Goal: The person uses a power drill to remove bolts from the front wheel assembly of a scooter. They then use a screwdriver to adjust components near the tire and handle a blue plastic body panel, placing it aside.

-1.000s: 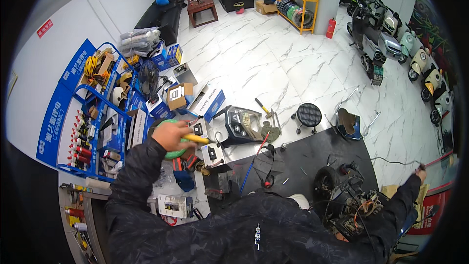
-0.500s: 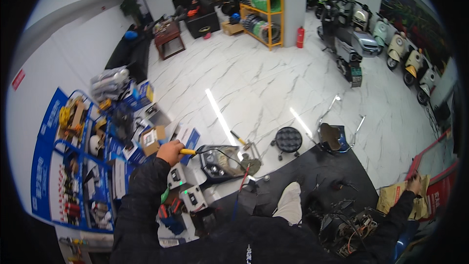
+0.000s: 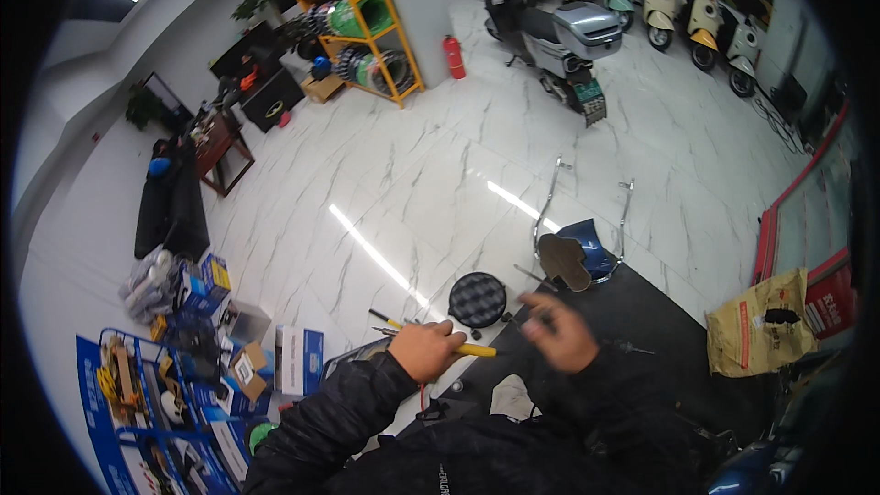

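Observation:
My left hand point(image 3: 426, 350) is closed around a tool with a yellow handle point(image 3: 478, 350), in front of my body. The handle sticks out to the right of my fist; the tool's kind is not clear. A thin red wire point(image 3: 422, 398) hangs below that hand. To the right, my right hand point(image 3: 561, 337) is raised with its fingers partly bent. Motion smears them, so I cannot make out whether anything is between them. Beyond both hands stands a round black stool point(image 3: 478, 300). A tan bag point(image 3: 761, 328) hangs at the right beside a red frame.
A black mat point(image 3: 665, 325) covers the near floor. Past the stool lie a blue panel point(image 3: 591, 243) and bent metal bars point(image 3: 550, 197). Boxes point(image 3: 301, 362) and a blue rack point(image 3: 124, 435) stand at left. Scooters point(image 3: 559, 37) and a fire extinguisher point(image 3: 454, 57) are farther off.
My right hand has left the tan bag and come to the middle. My left hand has moved right with the yellow-handled tool, nearer my right hand. The view has turned right.

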A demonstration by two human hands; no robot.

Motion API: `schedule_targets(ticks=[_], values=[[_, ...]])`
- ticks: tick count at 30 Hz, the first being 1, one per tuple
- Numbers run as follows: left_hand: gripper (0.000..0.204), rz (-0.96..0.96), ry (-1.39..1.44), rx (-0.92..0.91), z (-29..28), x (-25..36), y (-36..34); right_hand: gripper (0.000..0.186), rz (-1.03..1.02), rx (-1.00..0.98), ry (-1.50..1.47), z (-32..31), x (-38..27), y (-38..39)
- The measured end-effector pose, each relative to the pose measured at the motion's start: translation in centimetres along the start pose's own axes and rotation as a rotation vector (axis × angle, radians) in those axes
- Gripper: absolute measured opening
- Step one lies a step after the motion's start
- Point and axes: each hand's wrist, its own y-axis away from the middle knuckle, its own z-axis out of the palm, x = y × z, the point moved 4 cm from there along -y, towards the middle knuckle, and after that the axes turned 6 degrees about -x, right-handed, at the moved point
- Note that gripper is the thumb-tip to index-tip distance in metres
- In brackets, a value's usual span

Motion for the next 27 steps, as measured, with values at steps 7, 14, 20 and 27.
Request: schedule_targets(ticks=[7,14,20,27], values=[[0.023,0.186,0.011,-0.001,-2.5,0.3,-10.4,0.028,0.331,-0.124,0.141,-2.2,1.3,-0.5],[0.026,0.235,0.154,-0.017,-1.2,-3.8,-16.1,0.045,0.403,0.039,0.263,-10.3,1.6,2.3],[0.028,0.209,0.162,0.029,0.3,-8.5,-22.8,0.058,0.763,-0.010,0.499,-16.4,4.4,4.4],[0.050,0.379,0.158,0.285,2.3,-7.3,-30.4,0.055,0.827,0.581,0.480,-25.9,4.6,9.7]])
